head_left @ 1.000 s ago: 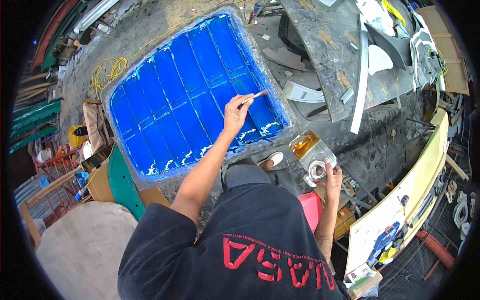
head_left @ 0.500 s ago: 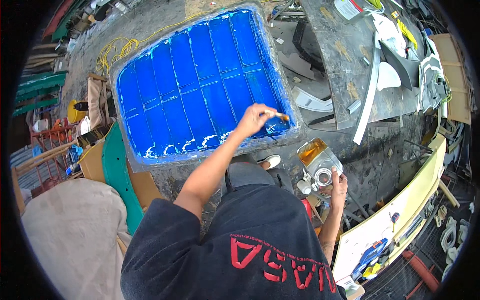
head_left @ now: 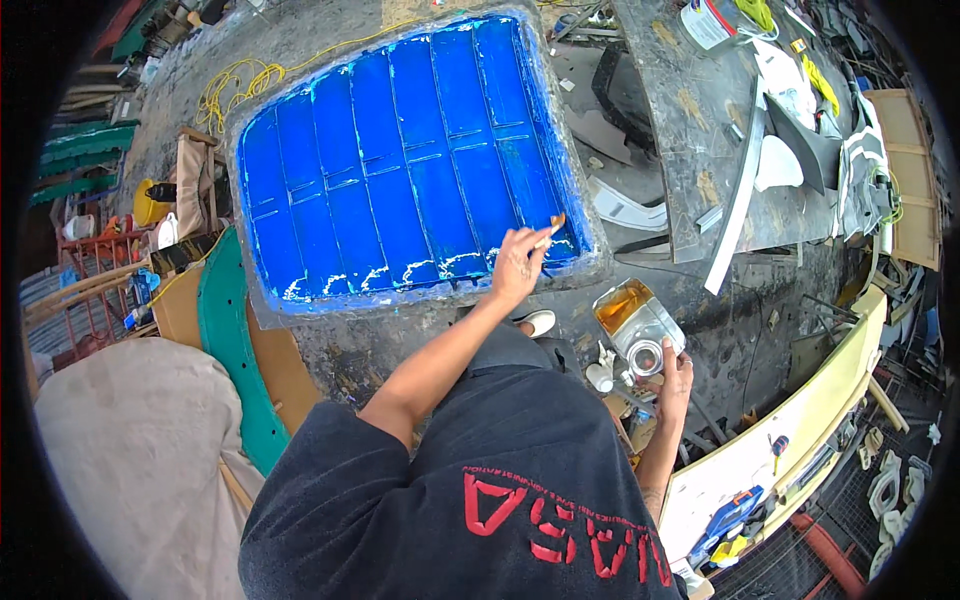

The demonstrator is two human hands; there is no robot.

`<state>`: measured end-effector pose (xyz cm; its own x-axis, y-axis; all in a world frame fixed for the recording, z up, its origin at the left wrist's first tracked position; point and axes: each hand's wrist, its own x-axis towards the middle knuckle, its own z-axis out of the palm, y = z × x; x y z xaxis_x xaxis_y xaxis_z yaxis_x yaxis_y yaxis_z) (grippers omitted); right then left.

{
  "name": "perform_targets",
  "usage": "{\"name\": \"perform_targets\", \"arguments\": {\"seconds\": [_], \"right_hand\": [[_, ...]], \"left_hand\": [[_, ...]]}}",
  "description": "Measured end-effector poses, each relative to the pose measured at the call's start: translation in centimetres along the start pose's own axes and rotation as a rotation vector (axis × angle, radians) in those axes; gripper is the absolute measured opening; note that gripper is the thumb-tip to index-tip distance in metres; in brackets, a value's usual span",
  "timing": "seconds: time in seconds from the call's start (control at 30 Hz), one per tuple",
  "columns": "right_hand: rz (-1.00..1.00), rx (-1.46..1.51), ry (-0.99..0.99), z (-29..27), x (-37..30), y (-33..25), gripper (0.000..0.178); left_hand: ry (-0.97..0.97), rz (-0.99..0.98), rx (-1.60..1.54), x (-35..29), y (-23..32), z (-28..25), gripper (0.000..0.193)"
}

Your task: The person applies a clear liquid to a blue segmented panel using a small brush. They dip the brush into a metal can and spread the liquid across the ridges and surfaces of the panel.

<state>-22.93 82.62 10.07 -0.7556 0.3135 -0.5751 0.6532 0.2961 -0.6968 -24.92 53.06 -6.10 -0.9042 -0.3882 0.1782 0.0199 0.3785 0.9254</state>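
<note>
In front of me lies a large blue tray-like mould point(head_left: 425, 195) with raised ribs and a rough grey rim. My left hand point(head_left: 520, 265) is closed around a small paintbrush point(head_left: 556, 226), its tip over the mould's near right corner; whether the bristles touch the surface I cannot tell. To the right, my right hand point(head_left: 674, 380) grips a cut-open rectangular can point(head_left: 660, 322) near its round neck. Amber liquid point(head_left: 622, 304) lies in the can's open side, which is tilted toward the mould.
A dark worktable point(head_left: 690, 150) at the far right bears a white bucket point(head_left: 706, 24) and long white strips. Below the can stands a white bottle point(head_left: 599, 377). A curved cream panel point(head_left: 770, 430) is at right, a green curved piece point(head_left: 228, 350) and beige cover point(head_left: 140, 440) at left.
My left hand has shifted slightly right and nearer to me, and the brush has swung from pointing right to pointing up and away. My right hand holds the can almost unmoved.
</note>
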Motion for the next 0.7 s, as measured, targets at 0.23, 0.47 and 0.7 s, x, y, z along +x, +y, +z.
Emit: {"name": "perform_targets", "arguments": {"seconds": [0.23, 0.47, 0.7], "right_hand": [[-0.017, -0.022, 0.008, -0.7, 0.8, 0.6, 0.076], [-0.023, 0.016, -0.035, -1.2, -0.4, -0.1, 0.068], [-0.056, 0.102, -0.067, -2.5, 1.2, 2.2, 0.066]], "left_hand": [[-0.238, 0.009, 0.064, 2.2, 1.4, -1.5, 0.012], [-0.056, 0.214, 0.302, 13.9, -3.1, -2.8, 0.017], [-0.37, 0.415, 0.553, 6.0, -0.8, -0.7, 0.019]]}}
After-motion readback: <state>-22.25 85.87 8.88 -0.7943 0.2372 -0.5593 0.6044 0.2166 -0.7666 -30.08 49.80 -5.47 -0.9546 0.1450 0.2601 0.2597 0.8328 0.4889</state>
